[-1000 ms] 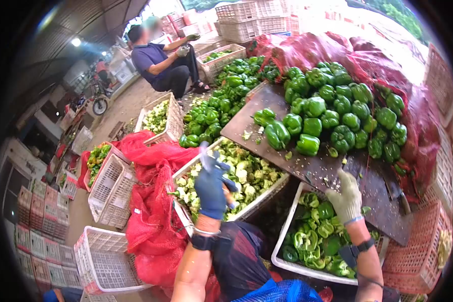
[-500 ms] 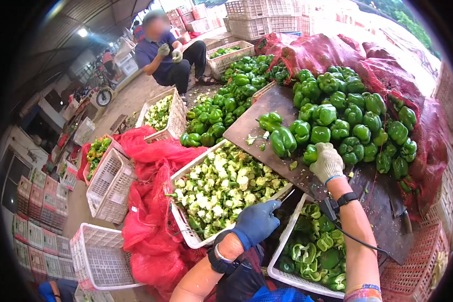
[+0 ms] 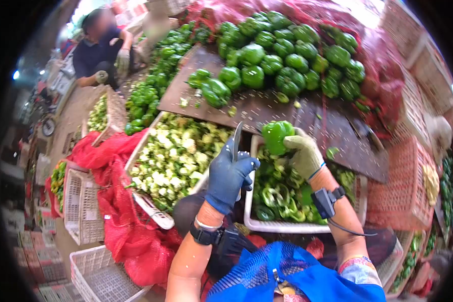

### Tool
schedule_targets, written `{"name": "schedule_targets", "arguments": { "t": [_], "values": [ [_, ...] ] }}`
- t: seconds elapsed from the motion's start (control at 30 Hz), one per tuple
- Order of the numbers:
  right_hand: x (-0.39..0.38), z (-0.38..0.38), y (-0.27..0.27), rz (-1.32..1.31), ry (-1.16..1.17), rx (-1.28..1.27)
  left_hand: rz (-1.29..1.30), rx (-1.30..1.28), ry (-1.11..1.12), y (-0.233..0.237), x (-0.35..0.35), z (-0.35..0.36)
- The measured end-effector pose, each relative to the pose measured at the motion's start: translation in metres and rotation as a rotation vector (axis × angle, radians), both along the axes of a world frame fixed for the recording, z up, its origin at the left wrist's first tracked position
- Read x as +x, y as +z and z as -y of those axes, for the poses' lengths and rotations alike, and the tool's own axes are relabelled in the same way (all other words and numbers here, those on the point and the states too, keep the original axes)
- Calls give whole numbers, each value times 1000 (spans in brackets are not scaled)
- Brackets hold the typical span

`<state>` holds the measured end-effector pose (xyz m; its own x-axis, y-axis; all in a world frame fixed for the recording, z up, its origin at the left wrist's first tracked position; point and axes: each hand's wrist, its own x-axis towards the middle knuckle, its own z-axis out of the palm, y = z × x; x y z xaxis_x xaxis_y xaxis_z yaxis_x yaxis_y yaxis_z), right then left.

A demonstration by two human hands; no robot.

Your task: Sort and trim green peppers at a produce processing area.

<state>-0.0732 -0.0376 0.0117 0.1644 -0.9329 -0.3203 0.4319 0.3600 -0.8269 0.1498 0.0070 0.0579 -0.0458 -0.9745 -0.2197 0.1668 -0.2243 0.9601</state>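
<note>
My left hand [image 3: 231, 176], in a blue glove, grips a knife [image 3: 237, 142] with its blade pointing up. My right hand [image 3: 305, 152], in a pale knit glove, holds a whole green bell pepper [image 3: 277, 137] a short way right of the blade; the two are apart. Below the pepper stands a white crate [image 3: 287, 227] with cut green pepper pieces [image 3: 276, 197]. To the left, another white crate [image 3: 153, 214] is full of pale pepper cores [image 3: 173, 161]. Whole green bell peppers [image 3: 289, 55] are heaped on the dark board [image 3: 246, 110] in front.
Red mesh sacking [image 3: 118, 211] lies left of the core crate, near an empty-looking white crate [image 3: 105, 272]. A pinkish crate [image 3: 400, 181] stands at the right. A second knife [image 3: 375, 139] rests on the board. Another person [image 3: 98, 50] sits at the upper left.
My right hand has lifted a bell pepper off the heap and brought it back over the cut-pepper crate. My left hand has risen, and its knife now shows. The view has tilted down and shifted right.
</note>
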Motion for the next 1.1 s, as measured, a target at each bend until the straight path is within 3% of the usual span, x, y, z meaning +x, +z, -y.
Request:
{"name": "schedule_targets", "arguments": {
  "t": [0.03,0.1,0.3,0.47,0.57,0.6,0.67,0.77,0.8,0.83,0.9,0.93,1.0,1.03,1.1],
  "values": [
    [3,-25,12,205,46,-31,-37,24,-98,-4,-7,-5],
    [7,-59,20,175,-16,-67,-45,-41,-177,-7,-22,-17],
    [-1,-117,45,-749,-283,-470,-3,-206,-137,-4,-58,-59],
    [-27,-133,55,-683,-322,-482,438,-341,-234,26,-55,-85],
    [-31,-139,55,-629,-378,-500,449,-201,-454,26,-57,-91],
    [-27,-141,58,-564,-413,-488,329,-235,-424,20,-64,-96],
    [-32,-140,58,-530,-487,-572,258,3,-570,-2,-68,-110],
    [-40,-149,71,155,-377,-435,259,244,-642,-46,-56,-115],
    [-43,-147,65,283,-307,-462,131,119,-469,-74,-50,-113],
    [-46,-145,57,415,-225,-484,-31,113,-362,-48,-50,-105],
    [-39,-141,46,306,-75,-481,-131,-11,-467,-8,-56,-90],
    [-27,-140,46,210,-95,-442,-187,-70,-519,11,-59,-81],
    [-18,-146,54,-10,-183,-364,-198,-115,-412,27,-62,-80],
    [-16,-146,49,-191,-283,-435,-157,-214,-358,29,-65,-80],
    [-20,-154,48,-121,-258,-273,211,-245,-462,16,-65,-76]
  ]
}}
